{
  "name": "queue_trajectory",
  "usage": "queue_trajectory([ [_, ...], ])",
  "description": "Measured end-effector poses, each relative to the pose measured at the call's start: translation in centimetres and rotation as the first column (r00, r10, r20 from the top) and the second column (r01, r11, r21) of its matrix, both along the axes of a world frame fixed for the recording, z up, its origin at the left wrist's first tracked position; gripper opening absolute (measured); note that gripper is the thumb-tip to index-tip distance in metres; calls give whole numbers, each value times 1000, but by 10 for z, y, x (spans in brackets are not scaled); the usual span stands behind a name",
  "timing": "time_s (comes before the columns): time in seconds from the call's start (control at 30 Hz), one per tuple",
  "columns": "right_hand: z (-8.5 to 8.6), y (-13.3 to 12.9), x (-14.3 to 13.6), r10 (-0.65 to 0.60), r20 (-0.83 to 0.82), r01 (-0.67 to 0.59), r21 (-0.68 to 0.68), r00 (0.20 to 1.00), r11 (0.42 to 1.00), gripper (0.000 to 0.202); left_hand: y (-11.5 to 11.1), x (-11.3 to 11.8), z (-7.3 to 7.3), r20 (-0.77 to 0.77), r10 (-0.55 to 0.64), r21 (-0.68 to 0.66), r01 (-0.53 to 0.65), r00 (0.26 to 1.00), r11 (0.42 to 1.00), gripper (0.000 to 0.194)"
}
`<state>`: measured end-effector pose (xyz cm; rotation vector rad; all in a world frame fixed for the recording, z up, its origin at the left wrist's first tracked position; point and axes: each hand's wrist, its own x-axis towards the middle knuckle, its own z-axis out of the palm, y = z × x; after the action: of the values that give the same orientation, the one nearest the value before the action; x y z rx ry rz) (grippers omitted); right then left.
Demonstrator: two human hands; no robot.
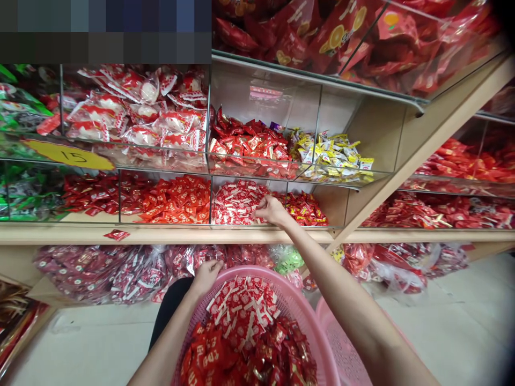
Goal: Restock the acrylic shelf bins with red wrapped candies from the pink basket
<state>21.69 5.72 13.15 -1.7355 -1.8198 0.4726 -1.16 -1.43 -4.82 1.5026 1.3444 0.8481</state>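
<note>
My left hand [208, 274] is closed on the far left part of the rim of a pink plastic basket [317, 327]. Inside the basket lie red-and-white wrapped candies [245, 308], with orange-red packets [209, 356] and dark red packets [287, 348] nearer me. My right hand [274, 210] reaches into a lower shelf compartment at the small red-and-white wrapped candies [237, 201]. Its fingers are bent together at the pile's right side; whether a candy is between them I cannot make out.
Glass-fronted shelves [281, 171] hold more candies, with a yellow "15" tag [68, 154] at left. One red packet [116, 235] lies on the wooden ledge [161, 235]. Bagged candies [139, 273] sit underneath. A second pink basket [341, 348] stands at right, partly behind my forearm.
</note>
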Motion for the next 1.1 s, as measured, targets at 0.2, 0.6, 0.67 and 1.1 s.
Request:
queue_trajectory([
  [0.2,23,-67,-4,342,-127,-328,116,931,937,19,1,1,-2,20,-5,-9,6,1000,1000,46],
  [0.6,-65,-108,-17,574,301,-476,-341,762,810,19,-1,1,0,-21,-2,4,3,1000,1000,49],
  [0.67,-70,-107,-18,578,343,-457,-374,740,807,18,-2,1,2,-3,-10,-4,10,1000,1000,48],
  [1.1,-95,-115,-20,532,505,-474,-252,679,844,19,-4,2,7,-2,-5,-3,5,1000,1000,45],
])
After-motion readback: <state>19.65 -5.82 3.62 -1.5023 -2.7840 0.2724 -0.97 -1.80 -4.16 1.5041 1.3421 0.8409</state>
